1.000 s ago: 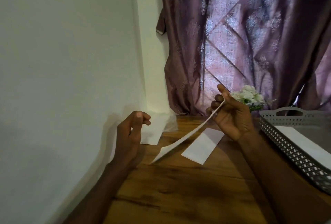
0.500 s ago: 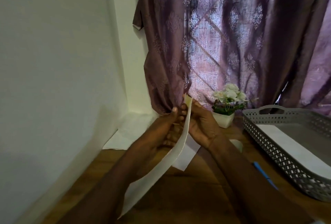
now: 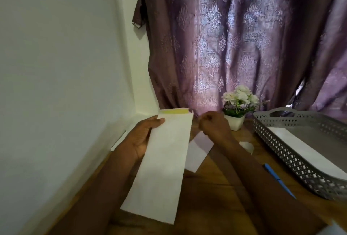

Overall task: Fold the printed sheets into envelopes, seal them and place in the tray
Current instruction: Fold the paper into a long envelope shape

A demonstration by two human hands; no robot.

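Note:
A long white envelope (image 3: 165,161) faces me above the wooden table, with a yellow strip along its top edge. My left hand (image 3: 144,137) holds it by its upper left edge, thumb on the front. My right hand (image 3: 214,127) is curled just right of the envelope's top corner; whether it pinches anything there is unclear. Another white folded piece (image 3: 199,152) lies flat on the table behind the envelope. The grey perforated tray (image 3: 281,146) stands at the right with a white envelope (image 3: 308,152) inside it.
A small white pot of white flowers (image 3: 237,107) stands at the back, before the purple curtain (image 3: 244,37). A blue pen (image 3: 279,180) lies beside the tray. A small scrap of white paper (image 3: 247,146) lies near the pot. A white wall (image 3: 56,65) borders the left.
The envelope has turned from edge-on to flat facing me. My left hand went from empty to holding its left edge. My right hand has come off to its top right corner.

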